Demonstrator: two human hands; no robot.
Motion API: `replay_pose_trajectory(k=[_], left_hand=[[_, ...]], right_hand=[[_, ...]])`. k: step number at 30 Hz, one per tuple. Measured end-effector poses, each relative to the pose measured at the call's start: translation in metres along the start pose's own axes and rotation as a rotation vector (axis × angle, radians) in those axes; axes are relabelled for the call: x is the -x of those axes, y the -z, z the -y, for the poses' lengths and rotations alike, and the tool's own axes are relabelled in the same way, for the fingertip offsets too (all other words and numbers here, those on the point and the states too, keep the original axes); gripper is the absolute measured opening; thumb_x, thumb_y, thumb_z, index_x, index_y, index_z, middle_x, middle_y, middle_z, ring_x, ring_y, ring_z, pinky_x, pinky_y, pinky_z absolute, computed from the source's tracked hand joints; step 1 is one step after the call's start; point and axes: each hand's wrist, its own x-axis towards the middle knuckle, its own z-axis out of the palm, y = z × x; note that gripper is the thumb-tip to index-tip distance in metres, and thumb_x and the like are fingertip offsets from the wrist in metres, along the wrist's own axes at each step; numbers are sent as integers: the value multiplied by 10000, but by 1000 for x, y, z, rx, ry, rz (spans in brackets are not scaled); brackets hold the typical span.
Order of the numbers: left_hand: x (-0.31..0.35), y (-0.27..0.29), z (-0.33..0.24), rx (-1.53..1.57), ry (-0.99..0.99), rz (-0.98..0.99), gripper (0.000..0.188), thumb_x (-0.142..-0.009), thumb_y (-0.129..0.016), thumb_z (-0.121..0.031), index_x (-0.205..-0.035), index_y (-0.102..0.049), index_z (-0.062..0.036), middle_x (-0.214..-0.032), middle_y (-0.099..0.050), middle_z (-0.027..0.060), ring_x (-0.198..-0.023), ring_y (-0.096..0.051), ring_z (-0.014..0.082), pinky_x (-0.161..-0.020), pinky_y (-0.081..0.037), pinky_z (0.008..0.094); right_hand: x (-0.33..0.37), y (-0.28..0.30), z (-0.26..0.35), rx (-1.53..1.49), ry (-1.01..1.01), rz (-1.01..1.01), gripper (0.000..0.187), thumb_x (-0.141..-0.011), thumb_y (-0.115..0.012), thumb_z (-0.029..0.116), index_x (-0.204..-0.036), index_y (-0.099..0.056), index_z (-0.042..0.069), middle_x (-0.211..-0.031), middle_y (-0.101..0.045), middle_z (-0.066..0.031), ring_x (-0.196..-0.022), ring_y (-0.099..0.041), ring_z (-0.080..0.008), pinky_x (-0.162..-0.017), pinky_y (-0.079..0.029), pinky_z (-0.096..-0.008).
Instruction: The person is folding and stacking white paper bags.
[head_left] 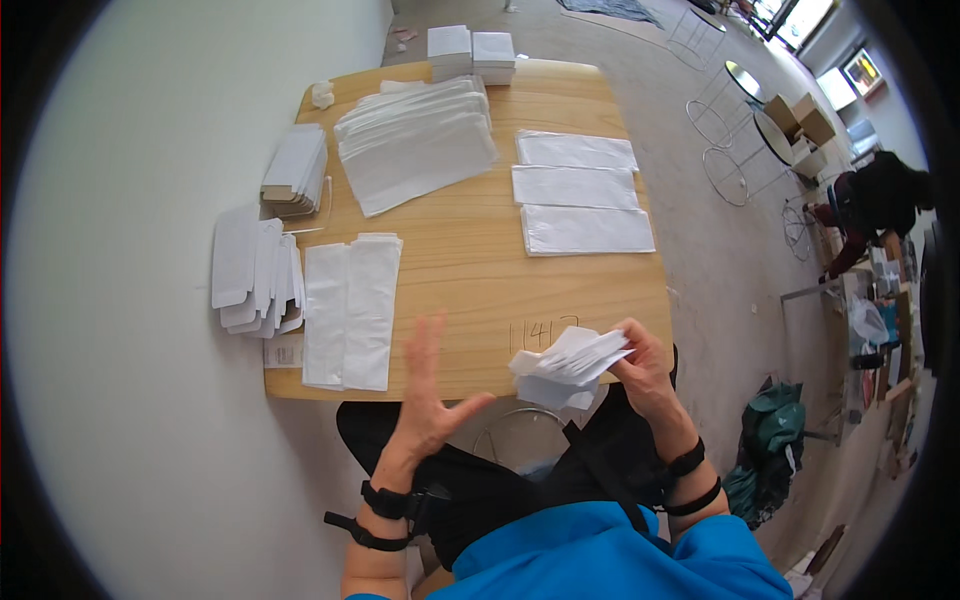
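My right hand point(645, 370) is closed on the edge of a loose bundle of white paper slips point(575, 362), holding it above the table's front right edge. The slips fan out unevenly and tilt to the left. Fingers and thumb spread apart, my left hand point(432, 400) hovers empty over the front edge. Beside it, to the left, lie long white folded paper sheets point(350, 310) in two columns. Three white folded paper stacks point(580, 190) lie in rows at the table's right side.
The wooden table point(450, 250) meets a wall on its left. Flat white cartons point(255, 265), a box stack point(297, 165), large white sheets point(420, 145) and small white stacks point(450, 48) occupy its left and back. A person point(875, 205) bends at a cluttered bench on the right.
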Motion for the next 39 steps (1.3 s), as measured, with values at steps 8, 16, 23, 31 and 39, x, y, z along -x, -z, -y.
replay_pose_trajectory(k=[8, 16, 23, 31, 39], left_hand=[[-18, -46, -39, 500, 204, 736, 653, -819, -750, -296, -1349, -469, -37, -1281, -563, 113, -1198, -518, 239, -1028, -392, 393], [15, -103, -37, 1326, 704, 88, 364, -932, -605, -126, -1271, -509, -34, -1206, -589, 65, -1113, -565, 185, -964, -457, 353], [3, -129, -1, 1488, 801, -104, 358, -950, -560, -111, -1293, -476, -52, -1239, -573, 77, -1185, -525, 230, -1046, -401, 403], [-8, -167, 13, 1529, 695, -262, 342, -931, -593, -121, -1261, -514, -68, -1227, -591, 68, -1180, -535, 219, -1048, -415, 391], [12, -153, 37, 1359, 739, -364, 371, -935, -576, -128, -1283, -481, -40, -1231, -576, 84, -1141, -555, 222, -972, -471, 387]], right_hand=[[-19, -8, 22, 95, -279, 217, 184, -891, -655, 99, -991, -553, -16, -946, -656, -85, -838, -644, -122, -738, -526, -266], [-12, 32, -35, -214, -367, 383, 509, -988, -480, 387, -1348, -455, 28, -1262, -565, -129, -1112, -570, -191, -920, -475, -362], [49, 85, -137, -650, -530, 389, 690, -941, -457, 562, -1394, -417, 42, -1312, -554, -91, -1155, -556, -209, -966, -442, -401], [35, 76, -125, -283, -329, -186, 357, -834, -684, 23, -1162, -548, -24, -968, -678, -83, -860, -649, -118, -726, -523, -258], [14, 90, -125, -59, -290, -198, 292, -815, -637, -37, -1096, -561, -54, -903, -694, -98, -784, -654, -124, -710, -522, -252]])
